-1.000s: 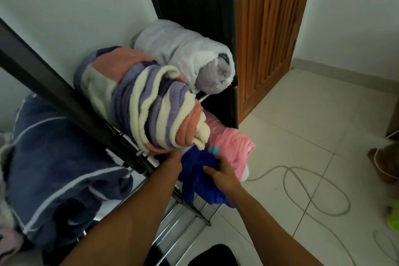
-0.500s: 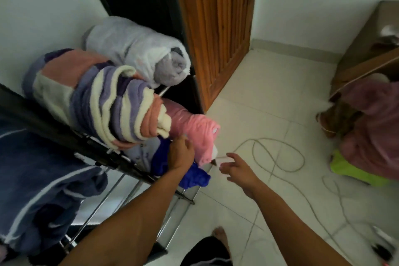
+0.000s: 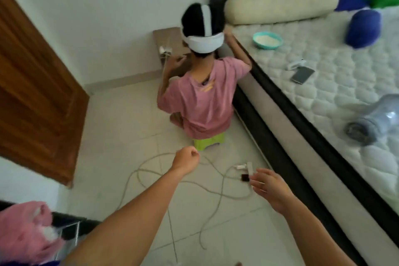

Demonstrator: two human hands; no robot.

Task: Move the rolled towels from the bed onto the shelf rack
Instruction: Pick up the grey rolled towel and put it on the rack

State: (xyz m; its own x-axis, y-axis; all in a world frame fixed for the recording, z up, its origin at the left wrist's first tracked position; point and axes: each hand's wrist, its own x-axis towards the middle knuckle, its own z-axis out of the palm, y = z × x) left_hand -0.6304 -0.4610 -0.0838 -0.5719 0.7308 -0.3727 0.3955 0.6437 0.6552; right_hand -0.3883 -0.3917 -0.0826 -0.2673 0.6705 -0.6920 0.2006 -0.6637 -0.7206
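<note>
You have turned away from the rack since the earlier frame, and both your hands have let go of the towels; you now face the bed [image 3: 323,84]. Largest first: the bed fills the right side, a seated person [image 3: 200,93] beside it on the floor. A grey rolled towel [image 3: 371,123] lies near the bed's edge, a blue rolled towel [image 3: 363,28] further back. Your left hand [image 3: 187,160] is a loose, empty fist; your right hand [image 3: 269,188] hangs open, fingers spread, holding nothing
</note>
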